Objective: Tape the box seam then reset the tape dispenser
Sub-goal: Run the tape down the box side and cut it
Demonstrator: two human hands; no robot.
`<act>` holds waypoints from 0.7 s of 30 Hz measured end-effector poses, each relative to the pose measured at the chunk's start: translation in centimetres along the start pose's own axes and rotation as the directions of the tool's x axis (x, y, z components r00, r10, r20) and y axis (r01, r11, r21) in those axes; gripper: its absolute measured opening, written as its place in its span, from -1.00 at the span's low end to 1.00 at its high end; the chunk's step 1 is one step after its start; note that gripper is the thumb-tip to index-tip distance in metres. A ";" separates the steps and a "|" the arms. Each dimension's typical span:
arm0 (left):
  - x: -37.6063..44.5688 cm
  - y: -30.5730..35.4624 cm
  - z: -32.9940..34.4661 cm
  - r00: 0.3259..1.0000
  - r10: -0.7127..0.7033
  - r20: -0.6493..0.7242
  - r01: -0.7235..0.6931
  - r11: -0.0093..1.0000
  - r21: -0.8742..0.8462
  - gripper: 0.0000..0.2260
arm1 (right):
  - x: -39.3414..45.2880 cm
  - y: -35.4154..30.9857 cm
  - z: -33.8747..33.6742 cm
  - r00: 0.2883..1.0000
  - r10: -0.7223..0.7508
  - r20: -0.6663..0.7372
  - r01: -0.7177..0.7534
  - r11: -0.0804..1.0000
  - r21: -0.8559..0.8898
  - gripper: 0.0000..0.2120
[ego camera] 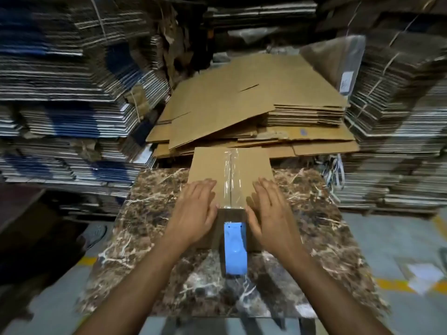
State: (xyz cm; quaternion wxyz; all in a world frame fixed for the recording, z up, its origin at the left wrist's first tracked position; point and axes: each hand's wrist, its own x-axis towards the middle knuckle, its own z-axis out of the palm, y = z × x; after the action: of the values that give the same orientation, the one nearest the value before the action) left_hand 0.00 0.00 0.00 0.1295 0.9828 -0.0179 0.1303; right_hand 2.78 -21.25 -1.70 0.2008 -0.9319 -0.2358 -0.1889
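Observation:
A brown cardboard box (210, 163) stands on the marble-patterned table (326, 226). A strip of clear tape (231, 175) runs along its middle seam. My left hand (197, 211) lies flat on the box top left of the tape, fingers spread. My right hand (269, 213) lies flat on the right side in the same way. A blue tape dispenser (234, 250) rests against the box's near face, between my wrists, touched by neither hand.
Flattened brown cartons (254, 105) are piled just behind the table. Tall stacks of bundled flat cardboard (60, 93) rise on the left and more bundled stacks (399, 117) on the right. Grey floor with yellow lines (391, 285) lies below on both sides.

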 end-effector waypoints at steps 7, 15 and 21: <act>-0.7 -2.3 3.4 0.993 0.046 0.105 -0.043 0.998 -0.038 -0.58 | -3.3 -0.5 4.1 0.994 0.037 0.104 -0.046 0.995 0.083 -0.49; -2.2 -2.1 4.6 0.998 0.051 0.040 -0.053 0.997 0.049 -0.51 | -4.0 1.3 4.9 0.987 -0.046 0.154 0.038 0.998 0.055 -0.44; -2.4 -1.1 4.8 0.999 0.015 0.046 -0.019 0.997 0.080 -0.49 | -3.3 3.4 4.1 0.975 -0.097 0.202 0.070 0.988 0.139 -0.45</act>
State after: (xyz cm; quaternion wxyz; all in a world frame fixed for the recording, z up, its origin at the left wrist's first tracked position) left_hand -1.08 -0.13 -5.39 0.0884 0.9897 -0.0240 0.1097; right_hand 2.86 -23.30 -7.66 0.2276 -0.9205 -0.3065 -0.0828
